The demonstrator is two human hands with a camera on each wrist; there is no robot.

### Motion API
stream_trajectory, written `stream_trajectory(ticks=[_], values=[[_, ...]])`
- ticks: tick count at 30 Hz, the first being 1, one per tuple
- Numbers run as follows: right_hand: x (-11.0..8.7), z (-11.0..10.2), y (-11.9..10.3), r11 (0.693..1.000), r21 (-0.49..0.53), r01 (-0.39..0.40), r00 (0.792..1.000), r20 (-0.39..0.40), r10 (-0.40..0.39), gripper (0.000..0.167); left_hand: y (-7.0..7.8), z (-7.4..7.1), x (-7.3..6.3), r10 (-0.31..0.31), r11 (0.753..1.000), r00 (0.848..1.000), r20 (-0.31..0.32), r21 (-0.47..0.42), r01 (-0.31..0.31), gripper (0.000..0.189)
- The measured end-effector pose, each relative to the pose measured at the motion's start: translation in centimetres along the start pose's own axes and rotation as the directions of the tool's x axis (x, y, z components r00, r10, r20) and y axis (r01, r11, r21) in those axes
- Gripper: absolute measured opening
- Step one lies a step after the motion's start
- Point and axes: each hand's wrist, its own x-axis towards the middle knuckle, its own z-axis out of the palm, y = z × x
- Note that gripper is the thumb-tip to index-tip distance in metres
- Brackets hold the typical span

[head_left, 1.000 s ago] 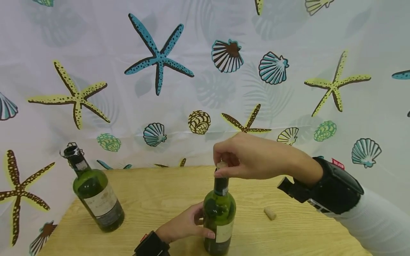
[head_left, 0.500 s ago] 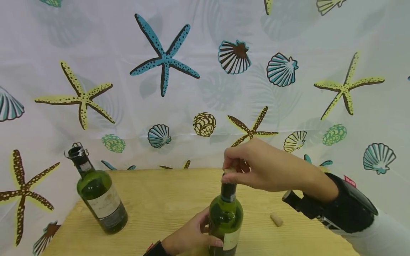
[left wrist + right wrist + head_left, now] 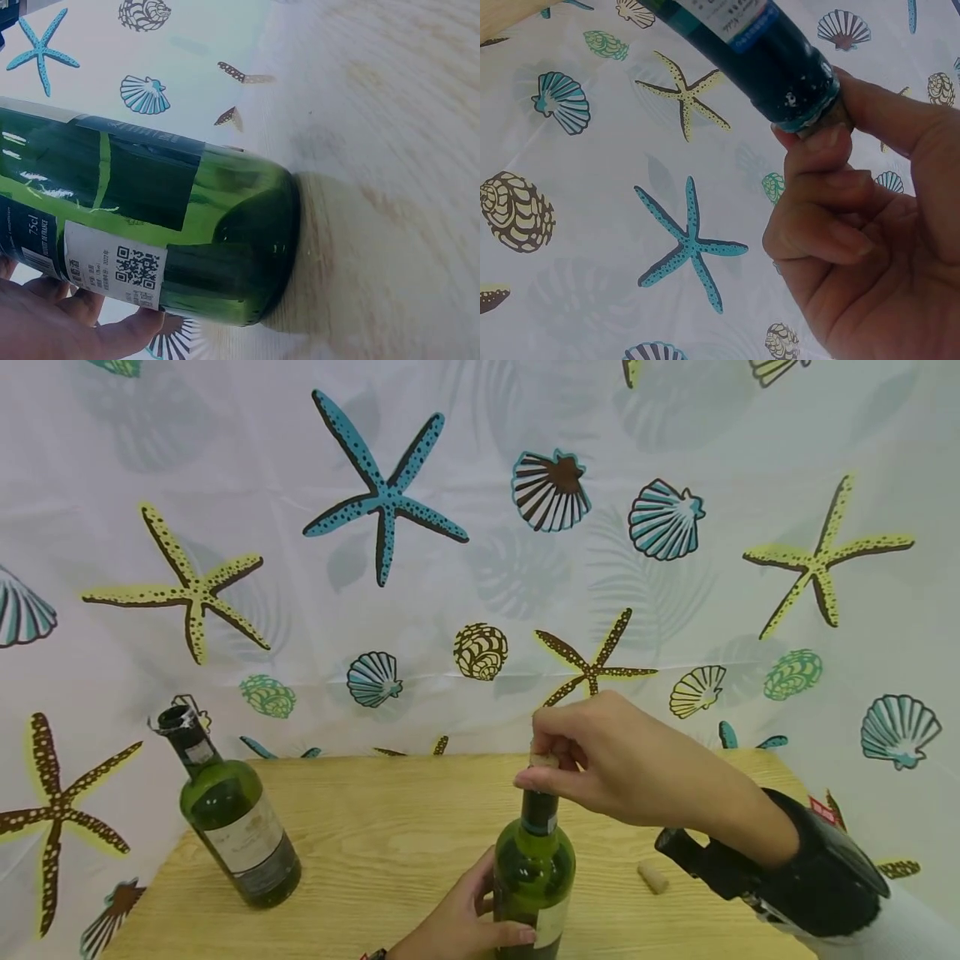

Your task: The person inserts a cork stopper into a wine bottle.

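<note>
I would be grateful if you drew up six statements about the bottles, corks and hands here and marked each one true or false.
1. The left hand holds a bottle. True.
2. The right hand pinches a cork at the mouth of that bottle. True.
3. The loose cork and the other bottle are apart on the table. True.
4. The other bottle lies on its side. False: it stands on its base.
5. The loose cork lies between the two bottles. False: in the head view it is to the right of both.
6. The bottle in the left hand is brown. False: it is green.
</note>
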Motion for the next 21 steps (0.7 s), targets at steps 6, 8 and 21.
stream_trajectory(ticks=[6,8,21], values=[[0.0,0.5,-0.4,0.998,-0.004,-0.064,0.997,-0.048,0.064,0.021,-0.2,0.1,-0.2,0.015,1.0,1.0,-0.02,0.006,-0.015,0.071],[0.0,0.6,-0.5,0.996,-0.026,-0.08,0.994,-0.071,0.078,0.02,-0.3,0.2,-0.1,0.024,1.0,0.999,-0.029,0.008,-0.024,0.073],[-4.6,5.7,0.2,0.987,-0.086,-0.133,0.933,-0.346,0.095,0.068,2.2,1.4,-1.6,0.316,0.911,0.936,-0.157,0.325,-0.253,0.091]])
